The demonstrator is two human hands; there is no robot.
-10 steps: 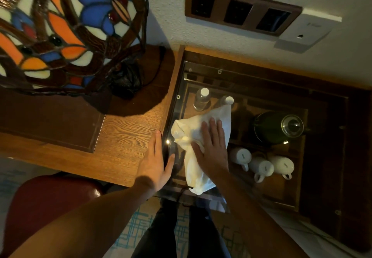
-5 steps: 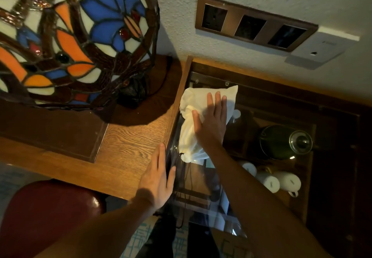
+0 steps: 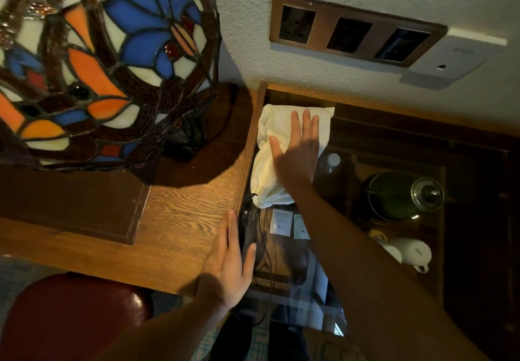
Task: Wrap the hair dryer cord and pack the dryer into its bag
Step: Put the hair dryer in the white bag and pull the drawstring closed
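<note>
Pushed farther back toward the wall, the white bag (image 3: 274, 160) lies on the glass top (image 3: 284, 251) under the flat, open right hand (image 3: 297, 152), while the open left hand (image 3: 229, 265) rests on the desk edge (image 3: 180, 220); a hard push could slide it off.

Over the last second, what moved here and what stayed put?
The right hand, flat on the white bag, slid it across the glass top away from the person, up to the back edge by the wall. The left hand stayed flat at the desk edge. Nothing was gripped or released.
</note>
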